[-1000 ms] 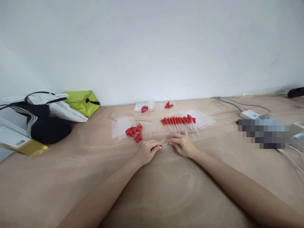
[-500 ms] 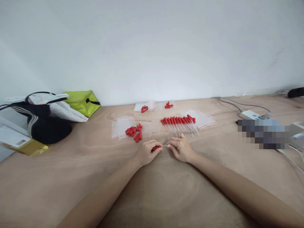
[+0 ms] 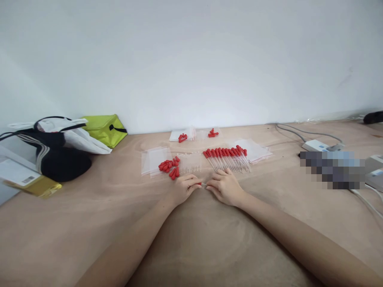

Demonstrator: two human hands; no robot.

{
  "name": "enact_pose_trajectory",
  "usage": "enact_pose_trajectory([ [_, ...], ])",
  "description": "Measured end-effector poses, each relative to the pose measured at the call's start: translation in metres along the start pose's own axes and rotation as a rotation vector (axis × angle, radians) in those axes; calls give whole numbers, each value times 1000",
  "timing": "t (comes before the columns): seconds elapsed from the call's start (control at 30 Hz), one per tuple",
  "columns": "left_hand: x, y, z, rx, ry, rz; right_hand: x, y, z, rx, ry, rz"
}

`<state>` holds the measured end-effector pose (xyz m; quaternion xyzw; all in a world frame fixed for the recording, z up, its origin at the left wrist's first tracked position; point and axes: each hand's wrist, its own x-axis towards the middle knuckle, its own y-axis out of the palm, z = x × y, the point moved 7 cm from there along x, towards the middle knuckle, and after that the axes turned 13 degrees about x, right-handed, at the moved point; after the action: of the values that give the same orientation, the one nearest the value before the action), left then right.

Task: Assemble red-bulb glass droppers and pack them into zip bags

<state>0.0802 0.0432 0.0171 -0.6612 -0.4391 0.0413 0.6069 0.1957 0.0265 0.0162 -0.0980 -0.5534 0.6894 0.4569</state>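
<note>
Near the middle of the table, my left hand is closed around a red rubber bulb, of which only the end shows. My right hand pinches a thin clear dropper tube that meets the bulb's open end. Most of the tube is hidden by my fingers. Beyond my right hand lies a row of droppers with red bulbs on them. Ahead of my left hand are a pile of loose red bulbs and a row of bare clear tubes.
Clear zip bags lie at the left and more bags at the right. Small bagged red bulbs sit by the wall. A black cap and green bag stand left; a power strip with cables is right.
My right hand has come slightly closer to my left, and less of the tube shows between them. My left fingers now cover more of the red bulb.
</note>
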Motion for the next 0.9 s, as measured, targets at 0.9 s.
enact_pose_trajectory([
  [0.9, -8, -18, 34, 527, -376, -24, 10, -26, -90, -144, 602, -450],
])
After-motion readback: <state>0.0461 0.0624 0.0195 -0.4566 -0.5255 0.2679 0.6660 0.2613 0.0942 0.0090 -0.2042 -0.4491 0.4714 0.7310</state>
